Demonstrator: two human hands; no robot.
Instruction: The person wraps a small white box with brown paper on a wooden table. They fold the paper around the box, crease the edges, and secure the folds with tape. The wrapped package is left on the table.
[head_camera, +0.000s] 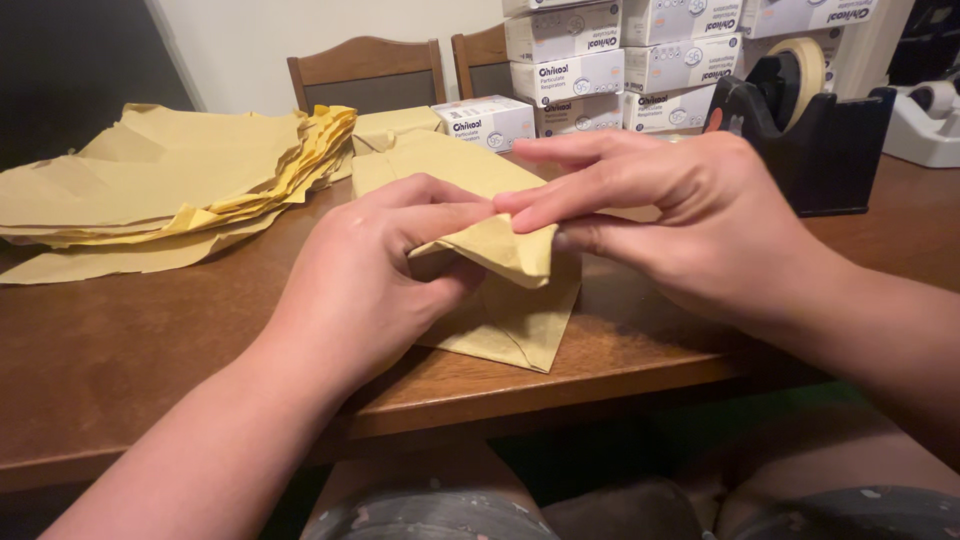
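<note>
Both forearms enter from the lower edge and converge at the centre of the wooden worktop (120, 360). The left hand (365, 275), entering from 7 o'clock, is curled, its thumb and index finger pinching a folded corner of a yellow paper sheet (505, 300). The right hand (670, 215), entering from 4 o'clock, lies palm-down with fingers extended leftward, index and thumb gripping the same fold, fingertips meeting those of the left hand. The sheet rests partly on the worktop near its front edge, the pinched corner lifted. At 10 o'clock lies a stack of yellow sheets (170, 175); at 12 o'clock, white cartons (620, 60); at 2 o'clock, a black tape dispenser (820, 130).
</note>
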